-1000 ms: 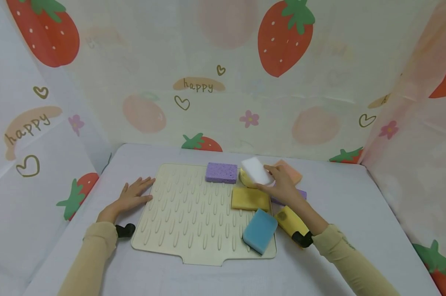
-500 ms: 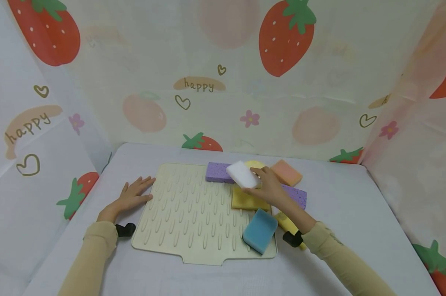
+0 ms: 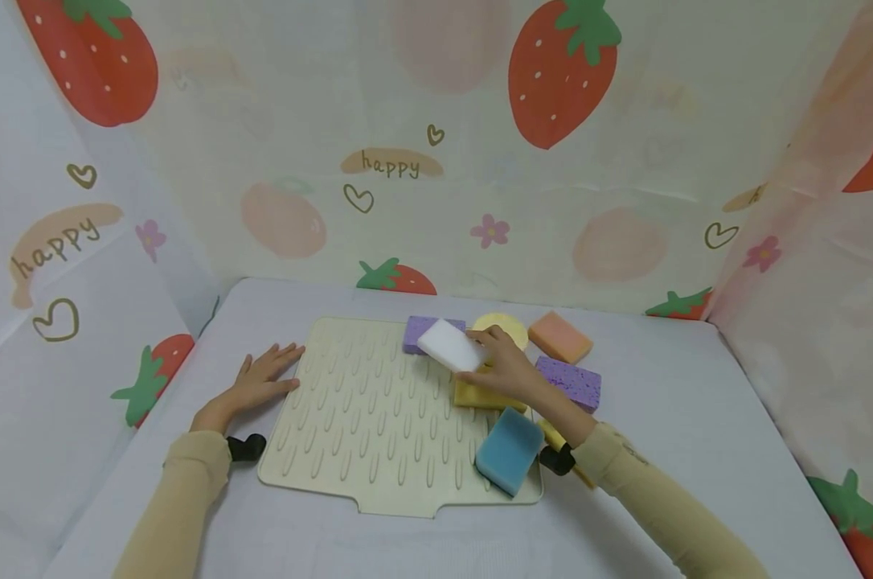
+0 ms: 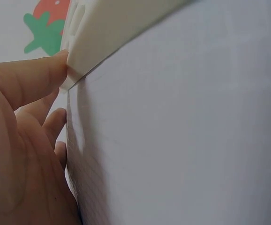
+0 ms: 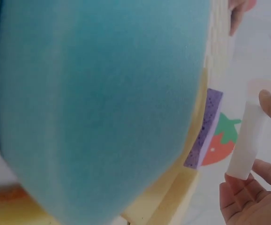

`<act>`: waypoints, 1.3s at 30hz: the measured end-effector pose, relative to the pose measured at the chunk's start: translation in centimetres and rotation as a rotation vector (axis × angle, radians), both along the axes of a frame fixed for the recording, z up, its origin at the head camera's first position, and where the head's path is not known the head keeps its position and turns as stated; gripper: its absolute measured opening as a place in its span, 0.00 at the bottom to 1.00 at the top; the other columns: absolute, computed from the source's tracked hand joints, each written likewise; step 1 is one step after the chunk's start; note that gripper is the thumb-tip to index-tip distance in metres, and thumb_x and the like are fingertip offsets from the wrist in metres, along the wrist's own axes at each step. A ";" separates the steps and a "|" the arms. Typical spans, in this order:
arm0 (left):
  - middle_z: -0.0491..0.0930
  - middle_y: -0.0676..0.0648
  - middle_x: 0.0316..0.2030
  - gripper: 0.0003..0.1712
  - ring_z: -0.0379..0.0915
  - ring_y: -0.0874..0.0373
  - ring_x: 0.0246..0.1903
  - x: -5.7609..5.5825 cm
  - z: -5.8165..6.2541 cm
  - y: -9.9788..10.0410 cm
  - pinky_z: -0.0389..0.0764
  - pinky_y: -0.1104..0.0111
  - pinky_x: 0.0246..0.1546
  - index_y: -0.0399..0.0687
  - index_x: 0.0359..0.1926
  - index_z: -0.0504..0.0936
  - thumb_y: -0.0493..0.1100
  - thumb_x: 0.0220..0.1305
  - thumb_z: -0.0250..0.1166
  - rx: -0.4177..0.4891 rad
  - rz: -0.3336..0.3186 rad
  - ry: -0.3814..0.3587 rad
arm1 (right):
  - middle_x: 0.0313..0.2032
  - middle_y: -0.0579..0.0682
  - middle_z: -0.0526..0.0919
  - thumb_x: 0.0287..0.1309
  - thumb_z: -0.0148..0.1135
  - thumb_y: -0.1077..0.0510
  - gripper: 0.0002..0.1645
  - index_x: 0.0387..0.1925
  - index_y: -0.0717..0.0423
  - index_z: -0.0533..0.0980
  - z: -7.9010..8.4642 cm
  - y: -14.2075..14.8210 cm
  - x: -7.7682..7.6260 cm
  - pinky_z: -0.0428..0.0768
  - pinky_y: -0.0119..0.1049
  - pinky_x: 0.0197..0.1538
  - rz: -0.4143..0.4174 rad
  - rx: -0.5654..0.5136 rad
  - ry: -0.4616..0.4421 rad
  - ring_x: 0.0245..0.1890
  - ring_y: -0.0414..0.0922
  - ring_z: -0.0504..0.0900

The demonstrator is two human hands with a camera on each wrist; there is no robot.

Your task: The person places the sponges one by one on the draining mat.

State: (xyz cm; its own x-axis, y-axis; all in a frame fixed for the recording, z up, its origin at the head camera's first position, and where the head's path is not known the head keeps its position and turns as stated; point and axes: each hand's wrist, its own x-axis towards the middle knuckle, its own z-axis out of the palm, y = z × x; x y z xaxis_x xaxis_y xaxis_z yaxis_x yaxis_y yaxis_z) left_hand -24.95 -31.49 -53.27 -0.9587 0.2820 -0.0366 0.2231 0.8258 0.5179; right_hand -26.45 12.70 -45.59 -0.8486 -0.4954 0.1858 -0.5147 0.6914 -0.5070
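My right hand (image 3: 507, 367) pinches a white sponge (image 3: 451, 346) between thumb and fingers. In the right wrist view this sponge (image 5: 246, 140) is held clear of the mat. It overlaps a purple sponge (image 3: 416, 334) at the back of the cream ridged mat (image 3: 364, 426) in the head view. Partly behind my right hand lies a yellow sponge (image 3: 483, 397) on the mat's right side. A blue sponge (image 3: 510, 452) rests at the mat's front right. My left hand (image 3: 263, 380) lies flat with fingers spread, its fingertips at the mat's left edge; the left wrist view shows its thumb touching that edge.
Right of the mat lie another purple sponge (image 3: 570, 383), an orange sponge (image 3: 560, 337) and a yellow sponge half hidden by the right wrist. A round pale yellow sponge (image 3: 505, 327) sits behind the right hand. A patterned cloth wall (image 3: 292, 137) stands behind the table.
My right hand has carried the white sponge leftward, from over the round pale yellow sponge to over the purple one at the mat's back. My left hand has stayed put.
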 end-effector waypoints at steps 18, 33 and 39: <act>0.49 0.36 0.70 0.40 0.34 0.35 0.69 -0.4 -0.4 -0.5 0.26 0.37 0.61 0.45 0.70 0.55 0.57 0.63 0.56 -0.002 -0.008 -0.014 | 0.52 0.58 0.71 0.47 0.71 0.48 0.41 0.60 0.60 0.68 -0.8 -2.0 -0.9 0.75 0.44 0.51 0.121 0.014 -0.041 0.50 0.50 0.72; 0.50 0.35 0.70 0.39 0.34 0.34 0.69 -0.2 -0.3 -0.3 0.27 0.37 0.61 0.44 0.70 0.55 0.56 0.63 0.55 0.000 -0.009 -0.002 | 0.53 0.59 0.71 0.49 0.69 0.50 0.40 0.61 0.62 0.67 -0.1 -2.3 -1.2 0.74 0.46 0.53 0.143 0.068 -0.074 0.51 0.51 0.72; 0.50 0.35 0.70 0.39 0.34 0.34 0.69 -0.2 -0.2 -0.3 0.26 0.37 0.61 0.44 0.69 0.55 0.56 0.63 0.56 0.007 -0.011 -0.012 | 0.53 0.59 0.71 0.50 0.69 0.52 0.39 0.61 0.62 0.66 0.1 -2.3 -1.3 0.74 0.45 0.53 0.169 0.104 -0.095 0.52 0.51 0.72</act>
